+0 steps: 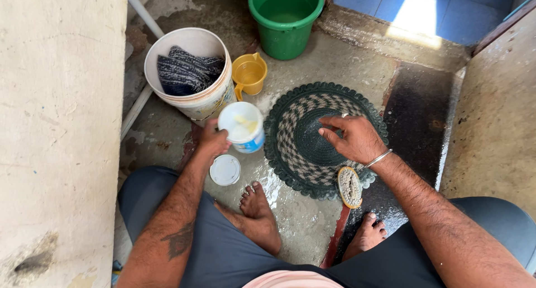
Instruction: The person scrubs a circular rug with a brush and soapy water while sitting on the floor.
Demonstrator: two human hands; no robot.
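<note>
Dark green and cream woven round mat point(312, 140) with a scalloped edge lies flat on wet concrete at the frame's centre; the right hand point(353, 138) rests on its middle, fingers loosely curled, gripping nothing. Just left of it, the left hand point(211, 140) clasps a white plastic tub point(242, 126), open-topped, with its round white lid point(225, 170) lying below. An oval bristle scrub brush point(350, 187) sits on the mat's lower edge.

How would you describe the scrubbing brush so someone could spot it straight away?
Find the round green woven mat on the wet floor. On its near edge, below the right hand, lies the brush: small, oval, pale bristles up, unlike the white lid.
</note>
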